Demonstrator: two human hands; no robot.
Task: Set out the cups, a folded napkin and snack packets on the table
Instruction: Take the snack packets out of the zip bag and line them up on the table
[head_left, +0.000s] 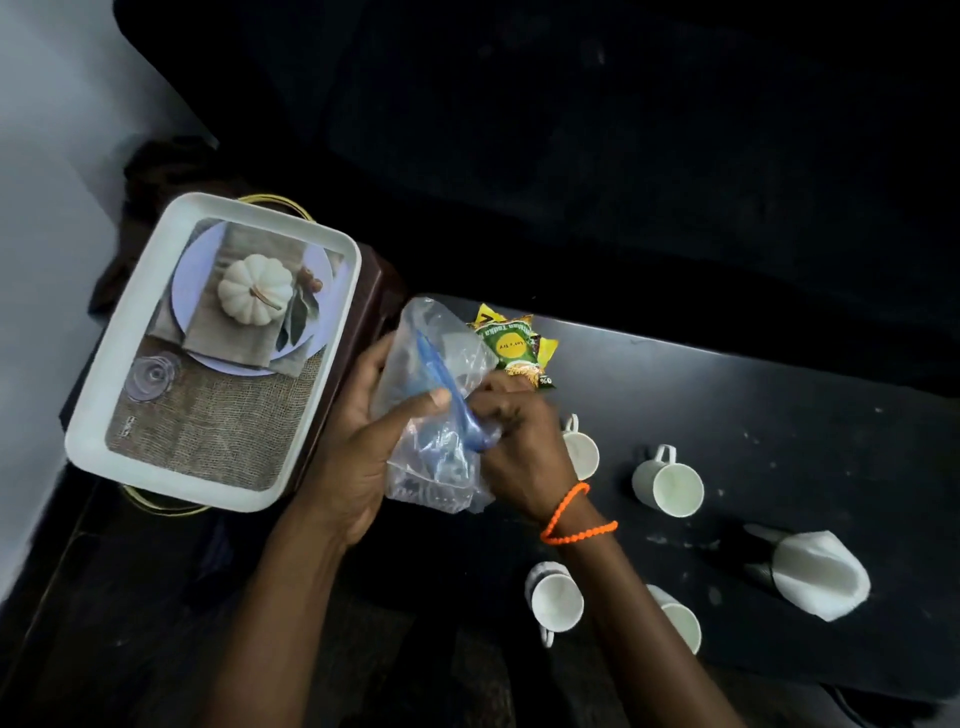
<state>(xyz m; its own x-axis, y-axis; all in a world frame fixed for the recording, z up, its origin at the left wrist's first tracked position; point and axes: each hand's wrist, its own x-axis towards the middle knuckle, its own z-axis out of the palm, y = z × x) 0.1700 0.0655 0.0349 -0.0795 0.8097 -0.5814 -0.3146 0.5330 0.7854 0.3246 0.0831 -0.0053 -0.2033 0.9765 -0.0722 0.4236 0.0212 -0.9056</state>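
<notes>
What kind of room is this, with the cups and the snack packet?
Probably a home sitting room or small pantry corner, though it is too dark to be sure. Clues: a low dark table with small white cups, a snack packet, and a printed serving tray beside it.

Both forearms are bare, with no sleeves reaching into view. The left hand (348, 441) wears nothing on its wrist or fingers. The right hand (519, 441) has an orange beaded bracelet (574, 517) looped loosely around its wrist, the small round beads strung close together.
</notes>
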